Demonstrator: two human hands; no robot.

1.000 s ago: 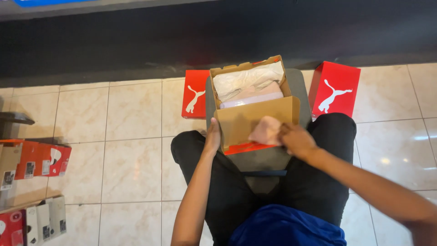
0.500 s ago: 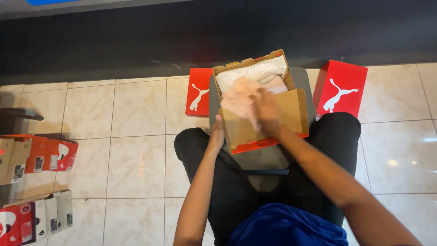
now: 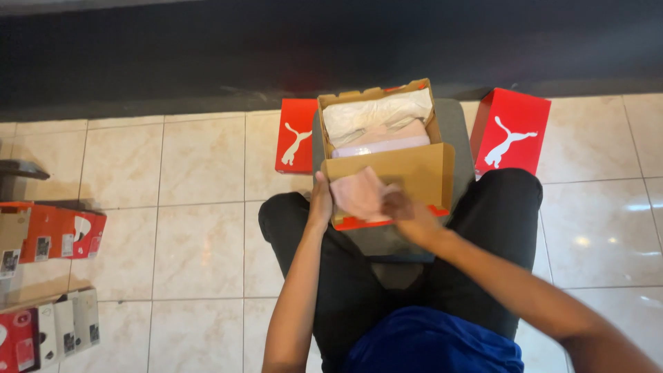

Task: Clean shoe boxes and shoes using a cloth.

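Pink shoe (image 3: 359, 193) pinched in the right hand (image 3: 404, 207) over the open box (image 3: 414, 173) on the lap; left hand (image 3: 320, 204) clamps the box's edge — packing step, lowering it needs care

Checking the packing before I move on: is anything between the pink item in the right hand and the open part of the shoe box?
The right hand holds the pink item in front of the box's brown cardboard flap, which stands between it and the open compartment, where white paper lies. The left hand steadies the box's left side.
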